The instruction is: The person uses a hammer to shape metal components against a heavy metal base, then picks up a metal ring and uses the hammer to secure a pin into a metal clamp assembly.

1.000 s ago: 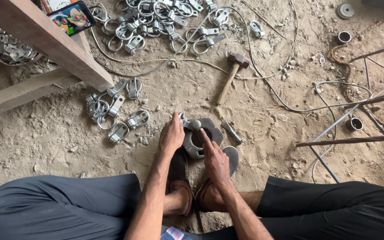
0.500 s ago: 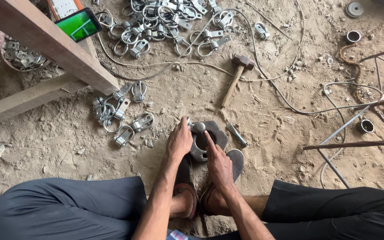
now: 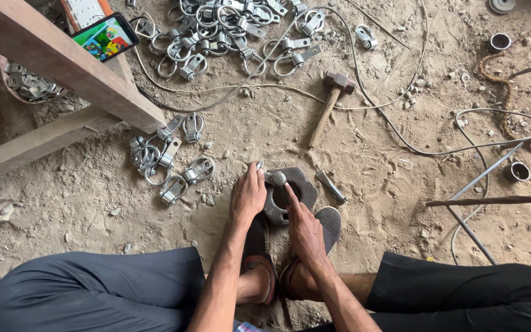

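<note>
A dark metal block (image 3: 290,193) lies on the dirt floor (image 3: 364,160) just ahead of the person's sandals. The left hand (image 3: 248,195) rests on its left edge, fingers closed on what seems a small metal piece (image 3: 260,165). The right hand (image 3: 302,229) has its forefinger stretched onto the block, other fingers curled. A hammer (image 3: 330,103) lies beyond, clamps (image 3: 167,157) to the left.

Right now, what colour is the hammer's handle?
Pale, light-brown wood on the hammer, with a dark, rusty-looking head; the head view shows it.
</note>
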